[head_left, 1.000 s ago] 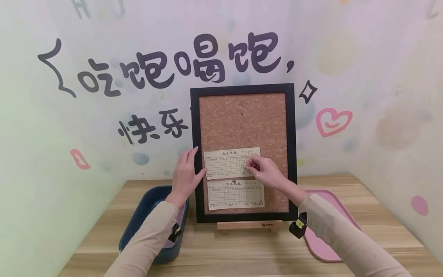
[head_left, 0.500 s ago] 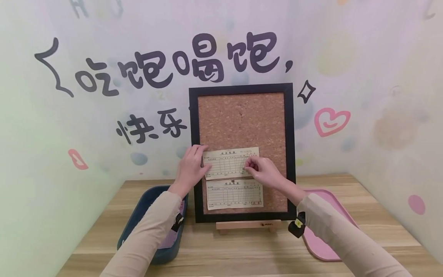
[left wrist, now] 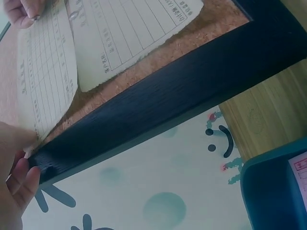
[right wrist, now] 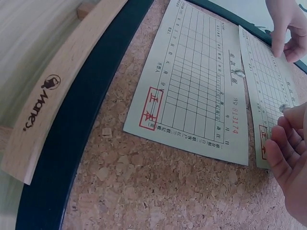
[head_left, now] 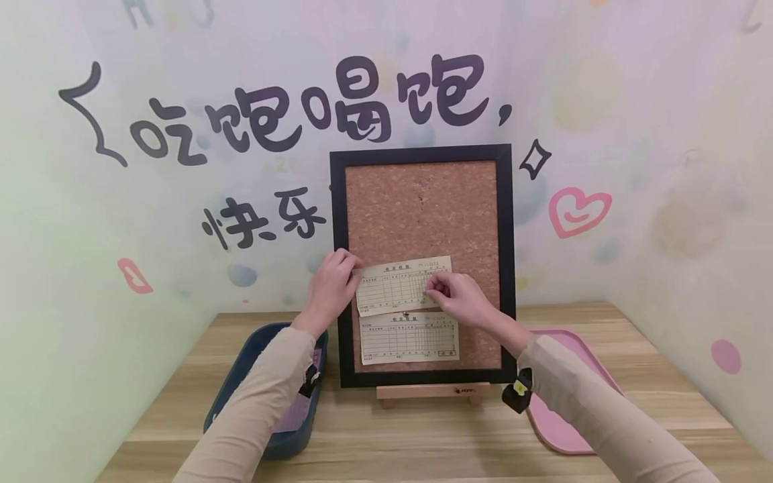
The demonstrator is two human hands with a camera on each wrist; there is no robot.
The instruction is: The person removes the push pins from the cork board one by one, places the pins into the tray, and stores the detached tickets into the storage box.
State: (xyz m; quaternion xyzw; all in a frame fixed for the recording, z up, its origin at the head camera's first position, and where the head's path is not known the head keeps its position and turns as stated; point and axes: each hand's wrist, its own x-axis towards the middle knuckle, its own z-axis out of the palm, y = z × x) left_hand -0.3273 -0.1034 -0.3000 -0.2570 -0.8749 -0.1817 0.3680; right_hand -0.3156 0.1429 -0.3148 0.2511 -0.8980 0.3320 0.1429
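Two printed receipt slips lie against a black-framed cork board (head_left: 423, 208). My left hand (head_left: 329, 288) pinches the upper receipt slip (head_left: 386, 290) at its left edge, beside the frame; in the left wrist view that edge curls off the cork near the thumb. Over the slip's right part, my right hand (head_left: 461, 300) pinches a small clear push pin (right wrist: 283, 108), thumb against fingertips. The lower receipt slip (right wrist: 192, 81) sits just beneath, with another clear push pin (right wrist: 238, 73) at its top edge. The upper slip tilts, its left side lower.
A small wooden easel (head_left: 431, 392) props the board on the wooden table (head_left: 417, 443). To the left stands a dark blue bin (head_left: 290, 446) holding pinkish printed paper (head_left: 296, 412). A pink tray (head_left: 558, 429) lies to the right, partly under my right forearm. A patterned wall rises behind.
My left hand has shifted from the frame's left side onto the upper slip's left edge. That slip's left side has dropped slightly, tilting it. My right hand stays at its right part.
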